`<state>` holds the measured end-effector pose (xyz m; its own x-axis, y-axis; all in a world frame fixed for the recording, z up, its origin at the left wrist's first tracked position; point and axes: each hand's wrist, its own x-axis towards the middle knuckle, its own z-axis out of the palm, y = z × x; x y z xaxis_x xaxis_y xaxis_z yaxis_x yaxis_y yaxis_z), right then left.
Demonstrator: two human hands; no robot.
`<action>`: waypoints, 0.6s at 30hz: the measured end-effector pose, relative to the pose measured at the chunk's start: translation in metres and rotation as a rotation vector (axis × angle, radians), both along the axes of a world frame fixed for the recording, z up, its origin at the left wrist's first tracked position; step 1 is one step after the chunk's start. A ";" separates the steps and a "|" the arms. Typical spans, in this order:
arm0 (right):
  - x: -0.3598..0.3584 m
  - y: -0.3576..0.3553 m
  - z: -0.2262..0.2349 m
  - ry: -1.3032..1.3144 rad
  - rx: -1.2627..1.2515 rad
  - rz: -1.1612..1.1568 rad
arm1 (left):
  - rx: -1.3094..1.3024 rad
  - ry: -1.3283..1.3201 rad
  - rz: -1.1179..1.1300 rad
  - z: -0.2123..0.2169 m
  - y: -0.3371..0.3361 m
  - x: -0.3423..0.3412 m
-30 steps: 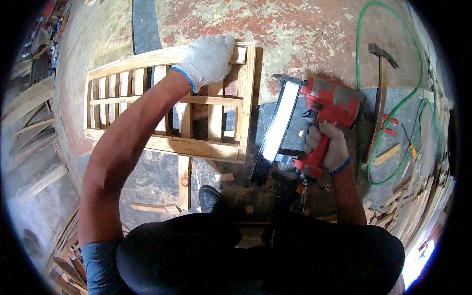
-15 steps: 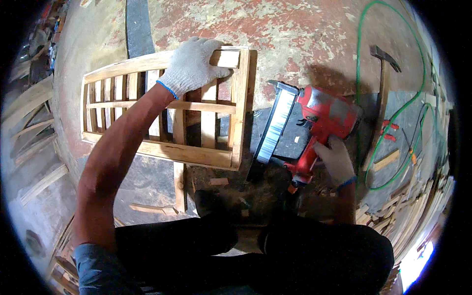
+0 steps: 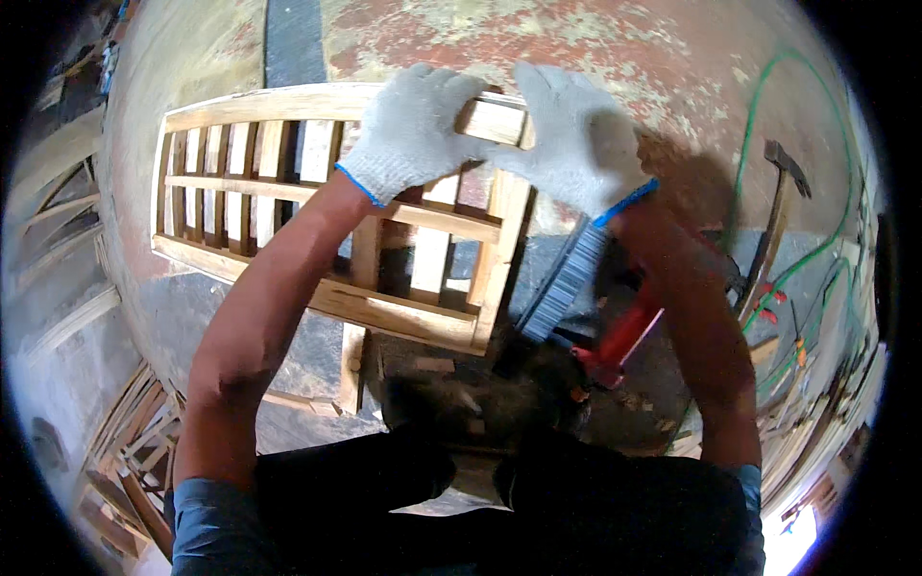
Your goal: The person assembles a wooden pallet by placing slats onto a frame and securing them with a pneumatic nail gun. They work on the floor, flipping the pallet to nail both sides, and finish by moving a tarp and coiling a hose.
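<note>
A slatted wooden frame (image 3: 413, 317) lies in front of me, its long rails running left to right with short slats across. My left hand (image 3: 413, 125), in a white knit glove with a blue cuff, grips the far rail close to the right end. Gloved the same way, my right hand (image 3: 576, 144) is closed over the far right corner, its thumb reaching toward the left hand. Below that hand a red nail gun (image 3: 624, 336) rests on the floor, its silvery nail magazine (image 3: 567, 278) beside the frame. My right forearm hides much of the gun's body.
To the right lie a claw hammer (image 3: 773, 226), a looping green hose (image 3: 749, 158) and red-handled pliers (image 3: 768, 302). Wood strips (image 3: 816, 432) are piled at the lower right, more scrap wood (image 3: 134, 432) at the lower left. A loose board (image 3: 352, 370) sticks out under the frame.
My right hand has let go of the nail gun and moved up and left onto the frame's corner. The frame's right end has shifted right and slightly nearer me.
</note>
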<state>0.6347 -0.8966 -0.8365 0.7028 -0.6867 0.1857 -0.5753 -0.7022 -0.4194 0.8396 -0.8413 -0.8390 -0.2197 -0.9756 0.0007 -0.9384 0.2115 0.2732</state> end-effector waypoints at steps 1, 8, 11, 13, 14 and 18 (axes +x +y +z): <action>0.002 -0.005 -0.004 0.083 -0.019 0.030 | 0.002 -0.001 -0.011 -0.001 0.000 -0.001; 0.036 -0.026 -0.005 0.454 0.088 0.246 | -0.023 0.046 -0.040 -0.006 0.001 0.007; 0.043 -0.036 -0.003 0.507 0.110 0.306 | 0.009 0.022 -0.060 -0.003 -0.001 0.007; 0.046 -0.039 0.003 0.550 0.150 0.329 | 0.019 0.017 -0.077 0.002 -0.001 0.008; 0.045 -0.041 0.008 0.572 0.177 0.335 | 0.009 0.030 -0.093 0.002 -0.001 0.007; 0.044 -0.047 0.005 0.545 0.169 0.404 | -0.164 0.292 0.161 0.009 0.014 0.015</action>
<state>0.6785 -0.9435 -0.8315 0.8719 -0.3399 -0.3526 -0.4419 -0.8563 -0.2674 0.8543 -0.8274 -0.8296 -0.0308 -0.9794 0.1998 -0.8508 0.1306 0.5090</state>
